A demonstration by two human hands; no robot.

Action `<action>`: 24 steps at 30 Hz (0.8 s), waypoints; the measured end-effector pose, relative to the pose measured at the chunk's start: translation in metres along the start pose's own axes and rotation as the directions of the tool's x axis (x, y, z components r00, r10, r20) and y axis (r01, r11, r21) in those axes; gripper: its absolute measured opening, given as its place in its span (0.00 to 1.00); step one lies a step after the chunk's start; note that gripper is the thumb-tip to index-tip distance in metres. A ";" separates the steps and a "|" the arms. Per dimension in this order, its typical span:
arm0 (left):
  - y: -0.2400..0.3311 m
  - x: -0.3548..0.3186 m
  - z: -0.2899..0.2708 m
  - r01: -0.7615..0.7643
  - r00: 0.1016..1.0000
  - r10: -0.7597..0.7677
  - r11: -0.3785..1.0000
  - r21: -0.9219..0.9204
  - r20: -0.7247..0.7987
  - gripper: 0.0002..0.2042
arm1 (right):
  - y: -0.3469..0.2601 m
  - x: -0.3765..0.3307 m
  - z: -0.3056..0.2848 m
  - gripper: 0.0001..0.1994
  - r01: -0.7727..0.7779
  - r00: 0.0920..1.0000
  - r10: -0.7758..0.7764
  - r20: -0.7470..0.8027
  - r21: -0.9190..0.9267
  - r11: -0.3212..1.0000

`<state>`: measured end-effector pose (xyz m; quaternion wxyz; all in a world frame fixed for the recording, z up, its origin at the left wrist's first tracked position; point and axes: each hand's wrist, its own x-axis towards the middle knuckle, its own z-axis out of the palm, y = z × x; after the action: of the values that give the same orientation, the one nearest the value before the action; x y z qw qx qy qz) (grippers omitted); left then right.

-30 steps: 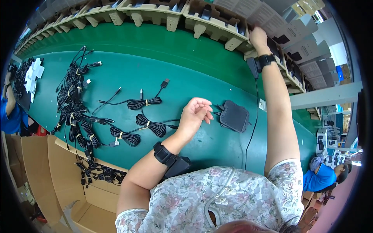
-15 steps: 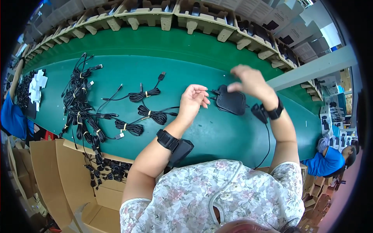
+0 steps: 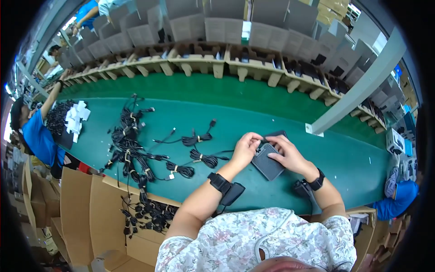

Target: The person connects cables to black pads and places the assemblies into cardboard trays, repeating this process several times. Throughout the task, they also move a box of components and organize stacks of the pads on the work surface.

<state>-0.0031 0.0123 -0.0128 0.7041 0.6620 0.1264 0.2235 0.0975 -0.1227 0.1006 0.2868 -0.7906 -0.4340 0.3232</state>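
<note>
A flat black square device point(image 3: 268, 167) with a textured face lies tilted under my right hand point(image 3: 292, 156). My right thumb presses on its face, and the fingers curl along its far edge. At the device's upper left corner my left hand point(image 3: 244, 150) has thumb and fingertips pinched together; what sits between them is too small to tell. Behind my right fingers a second dark flat piece point(image 3: 277, 134) partly shows. Left of my hands are black cables tied in coils point(image 3: 204, 158), one with a lead running toward my left wrist.
A large heap of tied black cables point(image 3: 129, 140) covers the left of the green table point(image 3: 217, 118). An open cardboard box point(image 3: 99, 204) with more cables stands below. Brown trays point(image 3: 253, 63) line the far side. A grey post point(image 3: 358, 95) rises at right. People in blue work at both ends.
My right hand has come down from above onto the black device, which is now turned and tilted. My left hand has closed in on its corner. The whole view has shifted.
</note>
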 end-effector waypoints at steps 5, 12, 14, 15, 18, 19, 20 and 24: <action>0.006 0.007 -0.010 0.373 0.916 -0.395 0.770 -0.518 0.072 0.06 | -0.014 0.007 -0.023 0.16 0.170 0.982 -0.103 -0.159 0.495 0.852; 0.000 0.007 -0.010 0.422 0.893 -0.382 0.522 -0.742 0.239 0.08 | -0.006 0.036 -0.013 0.11 0.249 0.967 -0.256 0.010 0.198 0.948; 0.004 0.004 -0.003 0.444 0.881 -0.422 0.576 -0.686 0.215 0.08 | -0.002 0.048 -0.015 0.10 0.214 0.975 -0.219 0.028 0.130 0.968; 0.005 0.004 -0.001 0.454 0.875 -0.442 0.602 -0.657 0.200 0.08 | 0.000 0.061 -0.023 0.09 0.199 0.974 -0.171 -0.150 0.195 0.961; 0.005 0.002 -0.008 0.431 0.894 -0.396 0.624 -0.652 0.212 0.08 | -0.004 0.115 -0.056 0.08 0.222 0.885 -0.051 -0.464 0.322 0.921; 0.005 0.002 -0.009 0.421 0.901 -0.372 0.631 -0.651 0.222 0.08 | 0.002 0.136 -0.070 0.07 0.286 0.839 -0.090 -0.536 0.295 0.912; 0.005 0.002 -0.011 0.420 0.902 -0.370 0.635 -0.649 0.221 0.08 | 0.013 0.158 -0.083 0.07 0.348 0.787 -0.127 -0.604 0.263 0.900; 0.004 -0.002 -0.013 0.434 0.896 -0.387 0.669 -0.603 0.217 0.08 | 0.040 0.227 -0.125 0.09 0.216 0.702 -0.010 -0.712 0.199 0.956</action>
<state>-0.0117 0.0231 -0.0107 0.9219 0.3450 0.1638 0.0653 0.3066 0.0352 0.0898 0.5538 -0.7789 -0.2921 0.0344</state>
